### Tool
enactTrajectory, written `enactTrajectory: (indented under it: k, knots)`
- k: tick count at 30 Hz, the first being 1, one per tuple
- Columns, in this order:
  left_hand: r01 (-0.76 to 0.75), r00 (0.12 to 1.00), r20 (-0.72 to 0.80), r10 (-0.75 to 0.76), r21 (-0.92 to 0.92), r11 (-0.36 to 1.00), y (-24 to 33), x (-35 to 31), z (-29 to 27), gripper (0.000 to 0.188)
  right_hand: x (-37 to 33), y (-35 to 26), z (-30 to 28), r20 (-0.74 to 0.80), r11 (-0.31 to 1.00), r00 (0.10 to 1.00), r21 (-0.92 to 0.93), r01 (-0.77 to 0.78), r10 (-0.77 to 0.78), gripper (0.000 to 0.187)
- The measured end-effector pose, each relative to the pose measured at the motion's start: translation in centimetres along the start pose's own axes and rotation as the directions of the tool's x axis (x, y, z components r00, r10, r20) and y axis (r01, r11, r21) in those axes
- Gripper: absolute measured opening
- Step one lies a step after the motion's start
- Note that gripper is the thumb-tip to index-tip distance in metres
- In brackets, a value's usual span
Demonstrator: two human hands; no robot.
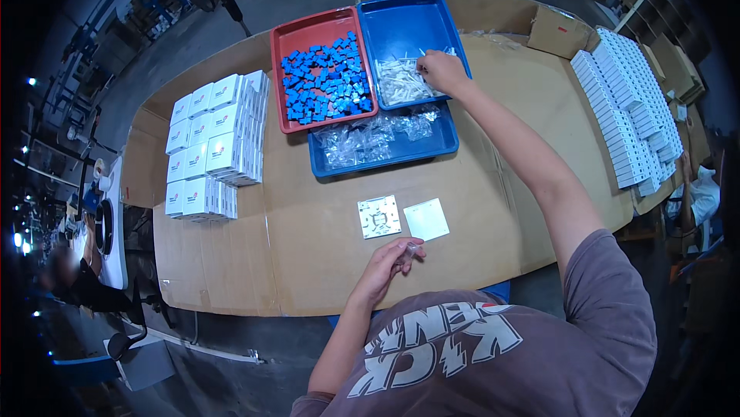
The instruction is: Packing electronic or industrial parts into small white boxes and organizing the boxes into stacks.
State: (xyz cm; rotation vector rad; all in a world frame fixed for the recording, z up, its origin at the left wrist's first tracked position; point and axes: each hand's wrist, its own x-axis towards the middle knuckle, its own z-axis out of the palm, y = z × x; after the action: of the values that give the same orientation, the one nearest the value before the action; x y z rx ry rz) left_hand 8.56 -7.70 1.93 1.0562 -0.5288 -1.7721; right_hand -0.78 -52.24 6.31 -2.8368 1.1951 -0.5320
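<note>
Small clear crinkly plastic packet (412, 250): in L hand (381, 266), fingers closed on it, just nearer the body than two flat squares on table (316, 270). L square: white plate w/ cutouts & dark marks (379, 216); R square: plain white plate (426, 219), side by side, narrow gap.

R hand (445, 72): arm extended, in far blue plastic tray (397, 20), fingers bent down at loose slim white pieces (405, 82); can't tell if gripping any.

Adj. L: red plastic tray (308, 30) w/ small blue blocks (327, 82). Nearer: second blue plastic tray (393, 167) w/ clear plastic bags (358, 142).

Outer: stacked white boxes (208, 151), far L; stacked white cartons (628, 112), far R.
</note>
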Motion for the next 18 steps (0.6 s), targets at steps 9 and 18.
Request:
enactTrajectory:
  k: [9, 18]
  knots:
    - [-0.029, 0.998, -0.056, 0.029, -0.013, 0.999, 0.3, -0.2, 0.1, 0.039, 0.1, 1.2, 0.0, -0.048, 0.991, 0.992, 0.063, -0.118, 0.121, 0.013]
    - [-0.049, 0.997, -0.063, 0.048, -0.019, 0.999, 0.5, 0.3, -0.7, 0.039, 0.6, 2.8, 0.0, -0.102, 0.979, 0.99, 0.188, -0.074, 0.094, 0.019]
